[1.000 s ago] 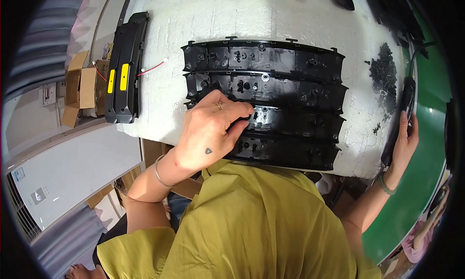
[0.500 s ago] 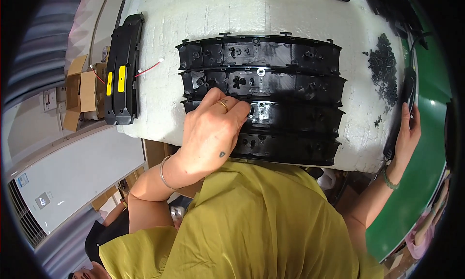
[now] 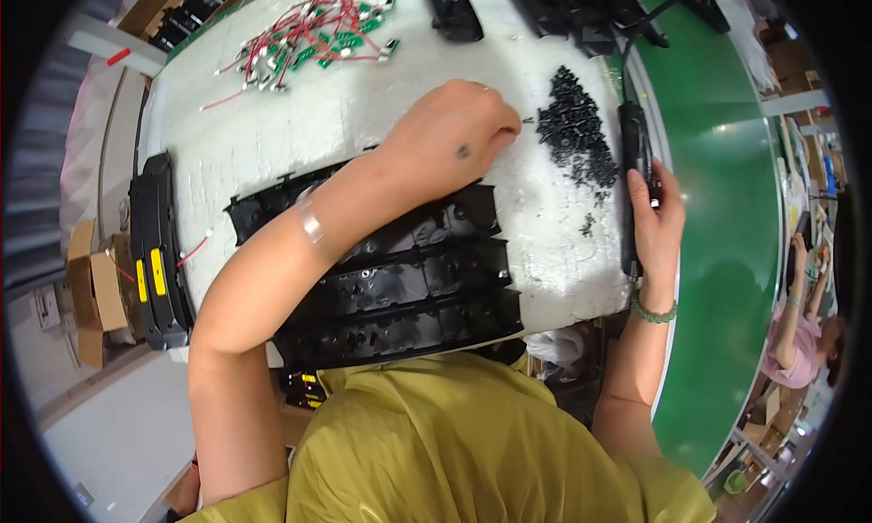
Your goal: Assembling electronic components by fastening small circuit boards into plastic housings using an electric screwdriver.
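My left hand [image 3: 454, 137] reaches over the black plastic panels, its thumb and fingers pinched together beside a pile of small black screws [image 3: 570, 123]. A lone screw [image 3: 528, 120] lies just off its fingertips; whatever the pinch holds is hidden. Beneath that forearm, several curved black panels [image 3: 427, 278] lie in rows, hollow side up, partly covered by the arm. At the right table edge, my right hand [image 3: 658, 216] is closed round a black electric screwdriver [image 3: 630, 141], which has a cable at its far end.
Red-wired green circuit boards [image 3: 318, 37] are heaped at the far left. A black housing with yellow labels [image 3: 156, 200] lies along the left edge. More black parts [image 3: 451, 9] lie at the back. Beyond the right edge is a green surface [image 3: 718, 223]; a person in pink [image 3: 795, 346] sits farther off.
My left hand has left the panels and moved right and away toward the screws. My right hand stays on the screwdriver. The view has shifted right, bringing the circuit boards into sight.
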The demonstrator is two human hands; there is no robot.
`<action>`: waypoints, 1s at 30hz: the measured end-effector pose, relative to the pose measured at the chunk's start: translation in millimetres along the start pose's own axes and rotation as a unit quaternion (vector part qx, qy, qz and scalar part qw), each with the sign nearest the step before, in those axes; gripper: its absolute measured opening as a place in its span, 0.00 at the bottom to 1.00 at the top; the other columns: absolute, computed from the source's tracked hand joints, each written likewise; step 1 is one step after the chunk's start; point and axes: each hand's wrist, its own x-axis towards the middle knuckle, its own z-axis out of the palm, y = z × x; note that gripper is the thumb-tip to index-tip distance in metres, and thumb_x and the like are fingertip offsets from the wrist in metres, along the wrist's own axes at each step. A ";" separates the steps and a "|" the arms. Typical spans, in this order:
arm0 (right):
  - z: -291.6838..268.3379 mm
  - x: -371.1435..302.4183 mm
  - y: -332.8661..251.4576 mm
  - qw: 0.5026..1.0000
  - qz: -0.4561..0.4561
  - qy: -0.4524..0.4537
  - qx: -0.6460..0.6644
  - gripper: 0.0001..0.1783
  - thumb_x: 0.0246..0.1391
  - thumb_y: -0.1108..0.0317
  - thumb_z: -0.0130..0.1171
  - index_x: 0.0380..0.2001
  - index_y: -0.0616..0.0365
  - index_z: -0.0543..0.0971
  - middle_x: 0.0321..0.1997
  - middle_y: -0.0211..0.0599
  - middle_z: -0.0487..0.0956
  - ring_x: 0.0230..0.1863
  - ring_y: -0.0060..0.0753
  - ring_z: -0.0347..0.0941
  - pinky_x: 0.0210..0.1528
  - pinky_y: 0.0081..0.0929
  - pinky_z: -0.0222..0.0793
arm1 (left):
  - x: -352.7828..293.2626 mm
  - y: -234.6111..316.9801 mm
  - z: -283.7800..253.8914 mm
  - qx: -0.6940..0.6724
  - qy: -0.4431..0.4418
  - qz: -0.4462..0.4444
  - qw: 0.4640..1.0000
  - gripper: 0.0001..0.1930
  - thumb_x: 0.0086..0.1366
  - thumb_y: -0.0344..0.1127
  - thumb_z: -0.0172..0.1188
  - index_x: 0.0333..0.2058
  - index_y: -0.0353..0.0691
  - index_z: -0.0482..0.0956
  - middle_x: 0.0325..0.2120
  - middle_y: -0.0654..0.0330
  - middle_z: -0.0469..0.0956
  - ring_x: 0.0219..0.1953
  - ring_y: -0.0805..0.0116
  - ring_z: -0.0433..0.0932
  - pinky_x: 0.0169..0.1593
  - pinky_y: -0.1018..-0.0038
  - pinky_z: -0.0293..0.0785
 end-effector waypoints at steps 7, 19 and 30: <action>-0.5 -1.9 -1.2 1.000 -0.026 0.008 0.001 0.24 0.49 0.62 0.61 0.46 0.67 0.73 0.36 0.40 0.75 0.34 0.28 0.69 0.37 0.23 0.65 | 43.8 -18.4 32.0 0.048 -0.091 -0.018 0.994 0.07 0.47 0.26 0.59 0.28 0.34 0.78 0.22 0.50 0.76 0.28 0.50 0.75 0.34 0.65 0.72; -5.2 16.1 23.7 1.000 -0.012 -0.023 0.011 0.29 0.55 0.55 0.56 0.49 0.71 0.70 0.41 0.43 0.77 0.42 0.27 0.70 0.48 0.19 0.62 | -132.0 55.9 -76.6 -0.054 0.064 -0.203 0.976 0.08 0.44 0.22 0.67 0.26 0.33 0.80 0.24 0.59 0.78 0.29 0.71 0.78 0.32 0.80 0.74; -0.4 12.9 19.6 0.999 -0.002 -0.052 -0.013 0.32 0.56 0.54 0.54 0.51 0.75 0.67 0.45 0.44 0.75 0.47 0.26 0.68 0.52 0.18 0.59 | -215.8 99.1 -30.2 0.032 0.099 -0.261 0.960 0.12 0.34 0.24 0.71 0.22 0.43 0.82 0.15 0.69 0.73 0.23 0.71 0.67 0.27 0.77 0.63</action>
